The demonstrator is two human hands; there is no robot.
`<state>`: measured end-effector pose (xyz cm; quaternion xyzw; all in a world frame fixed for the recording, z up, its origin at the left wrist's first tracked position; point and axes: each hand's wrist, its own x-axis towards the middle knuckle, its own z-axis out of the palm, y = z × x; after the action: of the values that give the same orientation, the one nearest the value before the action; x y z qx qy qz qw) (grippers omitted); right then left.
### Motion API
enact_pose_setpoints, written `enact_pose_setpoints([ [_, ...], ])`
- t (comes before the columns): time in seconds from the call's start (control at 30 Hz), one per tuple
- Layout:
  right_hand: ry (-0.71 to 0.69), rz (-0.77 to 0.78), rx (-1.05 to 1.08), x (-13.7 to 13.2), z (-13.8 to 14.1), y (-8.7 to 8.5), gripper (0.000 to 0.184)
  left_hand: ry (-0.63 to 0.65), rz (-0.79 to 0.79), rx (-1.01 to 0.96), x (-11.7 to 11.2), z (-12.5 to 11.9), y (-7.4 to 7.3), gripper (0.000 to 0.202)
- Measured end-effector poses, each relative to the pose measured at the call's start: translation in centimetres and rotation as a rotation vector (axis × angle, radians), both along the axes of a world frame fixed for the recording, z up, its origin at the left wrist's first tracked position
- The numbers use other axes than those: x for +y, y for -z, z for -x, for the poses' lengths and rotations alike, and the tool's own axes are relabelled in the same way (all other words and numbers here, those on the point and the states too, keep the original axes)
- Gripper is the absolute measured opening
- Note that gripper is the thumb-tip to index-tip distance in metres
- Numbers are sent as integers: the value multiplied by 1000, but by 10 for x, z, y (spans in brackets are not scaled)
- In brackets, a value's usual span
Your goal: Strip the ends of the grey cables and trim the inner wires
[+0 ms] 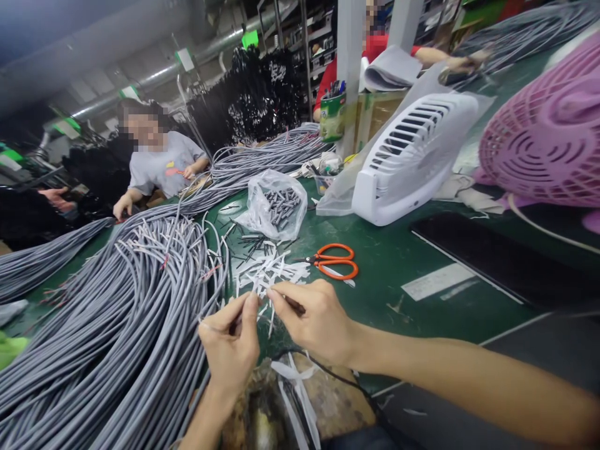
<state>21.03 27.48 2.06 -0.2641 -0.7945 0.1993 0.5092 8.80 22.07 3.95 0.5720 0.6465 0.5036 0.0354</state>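
Note:
My left hand (233, 340) and my right hand (315, 315) meet above the front of the green table, thumb and forefinger of each pinched together. What lies between the fingertips is too small to make out. Just behind them is a pile of white strips (269, 270), with thin black pieces (250, 242) beyond it. Orange-handled scissors (335, 261) lie right of the strips, blades toward the pile. Left of my left hand spreads a large bundle of grey cables (135, 312), many with pale stripped ends. Behind the strips, a clear plastic bag (276, 205) holds short grey tube pieces.
To the right stand a white fan (407, 156) and a pink fan (544, 131), with a black flat panel (497, 256) before them. A green can of pens (332, 115) stands by a post. Across the table sits a co-worker (164, 162); another person's arm (435, 57) reaches over cables.

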Motion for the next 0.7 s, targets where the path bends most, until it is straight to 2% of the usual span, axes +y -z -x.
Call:
enact_pose_setpoints([
  [0.13, 182, -164, -67, 19, -2, 0, 32, 111, 72, 61, -1, -6, 3, 27],
  [0.17, 239, -174, -84, 26, -5, -3, 32, 151, 101, 65, -1, -7, 3, 28],
  [0.23, 345, -74, -58, 37, -12, -12, 29, 182, 146, 43, 1, -6, 2, 29],
  [0.27, 307, -37, -32, 40, -15, -16, 27, 169, 158, 13, 2, -4, 0, 30],
  [0.37, -12, -29, -66, 37, -18, -24, 22, 138, 160, -91, 4, 4, -4, 34],
  [0.4, -65, -69, -117, 35, -18, -24, 24, 149, 166, -109, 4, 7, -5, 35],
  [0.47, -73, -210, -93, 30, -18, -19, 20, 194, 187, -107, 4, 12, -5, 36],
  [0.53, -99, -315, -68, 28, -17, -14, 25, 237, 196, -40, 3, 15, -2, 34],
  [0.6, -149, -341, -99, 28, -17, -12, 29, 268, 172, 104, 2, 17, 0, 30],
  [0.7, -259, -223, -232, 29, -18, -14, 33, 321, 129, 370, 1, 21, 2, 26],
])
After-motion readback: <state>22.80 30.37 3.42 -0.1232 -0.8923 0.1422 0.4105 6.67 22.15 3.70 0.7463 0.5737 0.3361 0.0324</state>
